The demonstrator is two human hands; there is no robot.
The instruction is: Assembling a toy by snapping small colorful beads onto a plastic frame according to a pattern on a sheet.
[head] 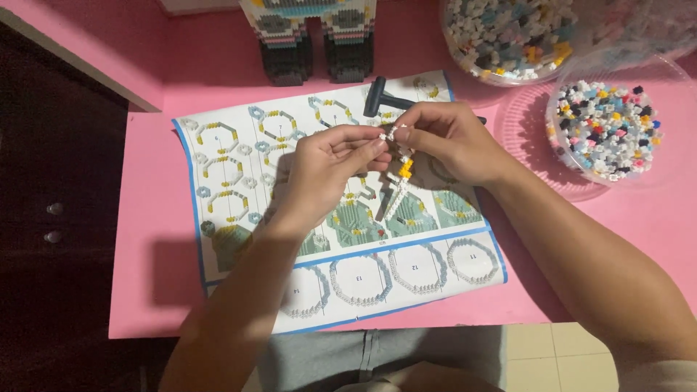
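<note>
Head view. Both hands meet above the middle of the instruction sheet, which lies on the pink table. Left hand: thumb and fingertips pinched together on the upper end of a small brick strip, white with a few yellow-orange pieces. Right hand: fingers likewise closed on the same upper end, from the opposite side; fingertips of the two hands are touching or very nearly so at the pinch. Whether a separate loose brick sits between the fingertips cannot be told, too small.

The strip hangs down from the pinch, tilted slightly toward the left hand's side, its lower end just over the printed green diagrams on the sheet. Contact between lower end and paper: cannot tell.

Relative to the pinch: just beyond it, away from the person, a black hammer-shaped tool lies on the sheet's far edge, partly hidden behind the right hand. Farther beyond, the dark feet of a built brick figure. Out past the right hand, well apart, a clear round tub of mixed small bricks; a second such tub beyond it, at the frame's top edge.
</note>
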